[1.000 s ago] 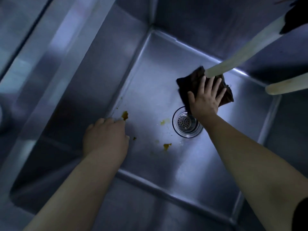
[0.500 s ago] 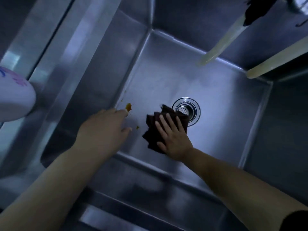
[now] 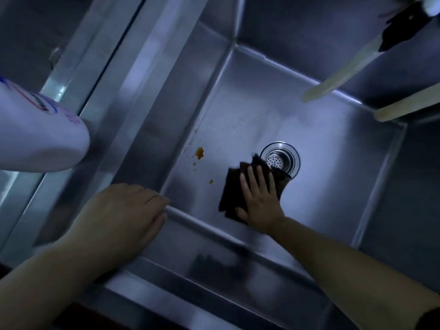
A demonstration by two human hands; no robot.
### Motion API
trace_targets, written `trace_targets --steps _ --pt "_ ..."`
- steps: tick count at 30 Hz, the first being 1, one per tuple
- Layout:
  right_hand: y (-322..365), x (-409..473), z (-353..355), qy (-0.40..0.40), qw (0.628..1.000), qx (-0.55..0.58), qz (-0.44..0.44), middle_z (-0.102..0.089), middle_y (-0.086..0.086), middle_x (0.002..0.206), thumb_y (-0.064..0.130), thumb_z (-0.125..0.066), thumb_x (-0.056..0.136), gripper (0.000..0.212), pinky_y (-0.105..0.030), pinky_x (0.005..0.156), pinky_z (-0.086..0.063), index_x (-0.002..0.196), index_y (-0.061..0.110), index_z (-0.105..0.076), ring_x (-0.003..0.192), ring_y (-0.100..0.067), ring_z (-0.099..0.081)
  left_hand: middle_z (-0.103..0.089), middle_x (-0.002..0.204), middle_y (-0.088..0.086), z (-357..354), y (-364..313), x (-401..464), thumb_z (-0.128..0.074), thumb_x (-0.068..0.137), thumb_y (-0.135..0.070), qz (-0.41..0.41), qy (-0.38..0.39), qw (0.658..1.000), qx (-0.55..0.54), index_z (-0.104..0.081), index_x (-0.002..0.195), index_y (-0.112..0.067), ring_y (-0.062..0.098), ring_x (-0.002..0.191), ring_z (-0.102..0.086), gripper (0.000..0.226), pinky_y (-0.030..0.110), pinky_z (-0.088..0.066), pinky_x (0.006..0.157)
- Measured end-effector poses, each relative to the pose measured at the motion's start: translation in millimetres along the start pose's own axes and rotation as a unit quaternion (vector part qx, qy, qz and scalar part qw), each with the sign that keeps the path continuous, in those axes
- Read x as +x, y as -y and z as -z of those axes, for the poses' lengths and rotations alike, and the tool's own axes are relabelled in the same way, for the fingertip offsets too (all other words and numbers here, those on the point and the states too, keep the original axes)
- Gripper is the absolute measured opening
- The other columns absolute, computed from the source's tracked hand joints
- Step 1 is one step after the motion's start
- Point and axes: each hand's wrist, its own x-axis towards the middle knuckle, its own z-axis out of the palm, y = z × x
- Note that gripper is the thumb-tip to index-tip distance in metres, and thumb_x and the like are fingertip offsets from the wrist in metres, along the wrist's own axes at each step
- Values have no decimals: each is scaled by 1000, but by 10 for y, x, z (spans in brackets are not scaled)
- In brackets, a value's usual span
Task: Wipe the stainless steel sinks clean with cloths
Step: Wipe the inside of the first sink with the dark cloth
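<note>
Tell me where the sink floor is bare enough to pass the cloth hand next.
Bare steel runs from the drain out to the right wall and back to the far corner under the two pale hoses. The near strip below the right hand and dark cloth is free too. Left of the cloth it is soiled: orange stains, with the left hand at the near-left edge.

Both forearms are bare to the frame edge. Left hand (image 3: pixel 123 210) and right hand (image 3: pixel 259 206) ungloved. Dark sleeve edge (image 3: pixel 428 317) at right arm.
</note>
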Motion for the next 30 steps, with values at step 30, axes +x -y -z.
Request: trace_targets --steps 30 --pt "1195 799 91 43 950 25 309 -3 -9 159 28 -40 94 61 -39 110 24 151 19 -19 147 -26 5 -61 62 4 -9 44 -17 -46 80 -23 26 -31 999 -35 -68 69 -14 27 58 -57 27 36 -46 55"
